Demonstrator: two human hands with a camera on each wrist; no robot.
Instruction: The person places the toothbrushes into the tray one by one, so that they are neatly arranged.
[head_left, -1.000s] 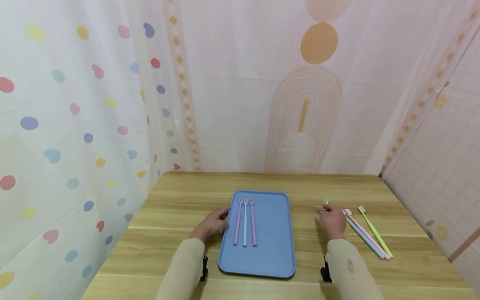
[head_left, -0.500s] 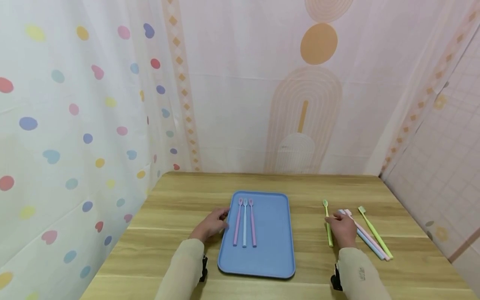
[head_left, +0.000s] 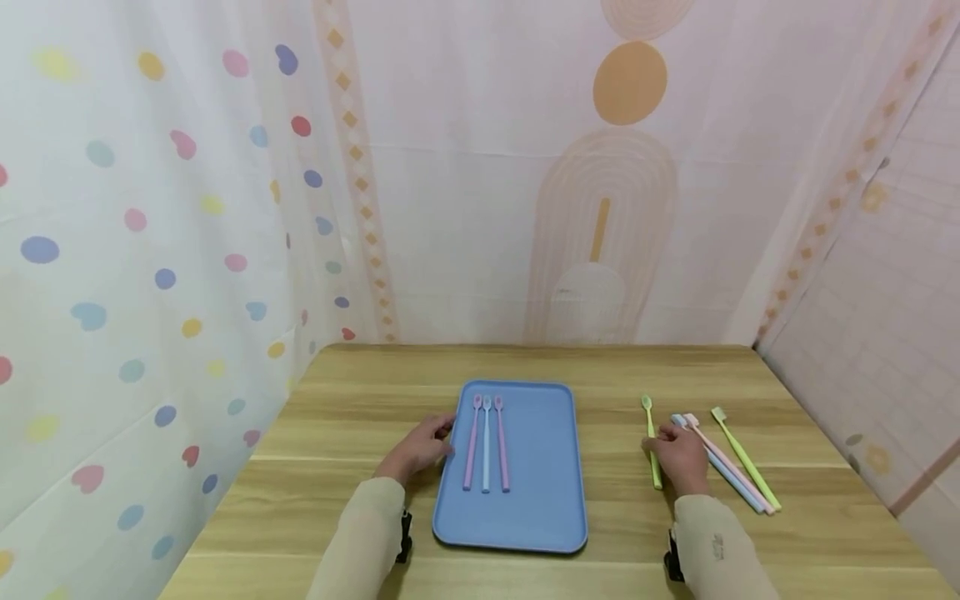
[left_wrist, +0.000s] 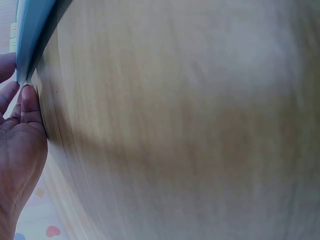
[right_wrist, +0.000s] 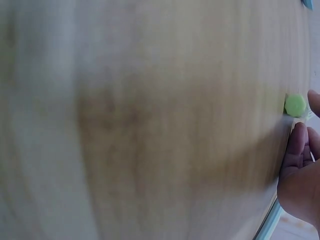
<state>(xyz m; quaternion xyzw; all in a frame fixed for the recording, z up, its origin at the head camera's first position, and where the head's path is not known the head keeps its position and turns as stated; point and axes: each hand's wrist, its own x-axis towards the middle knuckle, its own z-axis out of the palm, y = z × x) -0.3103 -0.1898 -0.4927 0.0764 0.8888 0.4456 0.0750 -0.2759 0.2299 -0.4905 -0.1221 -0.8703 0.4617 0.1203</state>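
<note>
My left hand (head_left: 420,450) rests at the left rim of a blue tray (head_left: 543,508), fingertips touching its edge in the left wrist view. Two purple toothbrushes (head_left: 472,446) and a pale blue toothbrush (head_left: 486,450) lie side by side on the tray, heads away from me. To the right, my right hand (head_left: 681,458) is low over the table, thumb and fingers apart. Its fingertips are right beside a yellow-green toothbrush (head_left: 656,473), whose handle end (right_wrist: 295,105) shows in the right wrist view. The hand partly covers a blue toothbrush (head_left: 735,483) near its head.
Against the blue toothbrush lies a pink toothbrush (head_left: 731,462), with a second yellow-green toothbrush (head_left: 746,460) to its right. All rest on a wood-grain table (head_left: 360,383). Patterned curtains (head_left: 450,208) hang around its back and sides.
My right hand has moved right and slightly toward me, off the yellow-green toothbrush, which now shows along most of its length on the table. The left hand keeps its place at the tray.
</note>
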